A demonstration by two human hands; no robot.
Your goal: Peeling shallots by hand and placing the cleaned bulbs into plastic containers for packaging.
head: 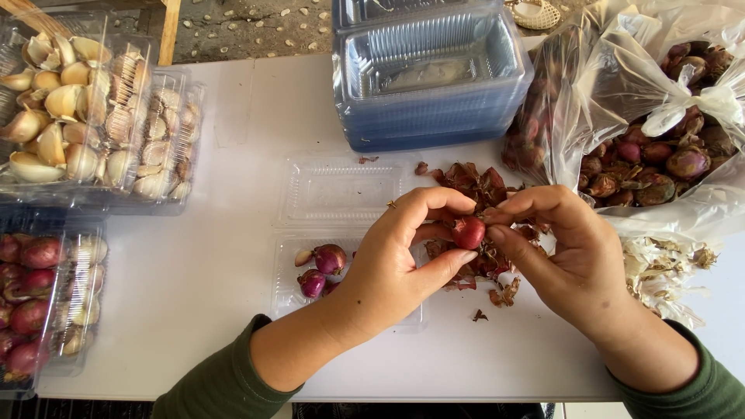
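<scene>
— What do we have in the grip?

— A small red shallot, pinched between both hands over the middle of the white tabletop. Our left hand clamps it with the forefinger curled over the top and the thumb underneath; our right hand presses on its right side with thumb and fingertips. Both hands are closed on that one bulb.

— And right under it?

— A heap of dry reddish-brown shallot skins lies on the tabletop beneath and just behind our fingers, with a few loose flakes nearer to us.

— To the left of the hands?

— An open clear plastic clamshell box lies flat, its lid half on the far side. The near half holds a few peeled purple shallots, just beside our left wrist.

— Farther out?

— At the far side stands a stack of empty clear plastic boxes. On the right sits a crumpled clear plastic bag of unpeeled shallots, knotted at the top, and near it a pile of pale papery garlic skins. At the far left we see closed boxes packed with garlic cloves, and nearer on that side a box of red shallots. Our sleeves are dark green.
</scene>
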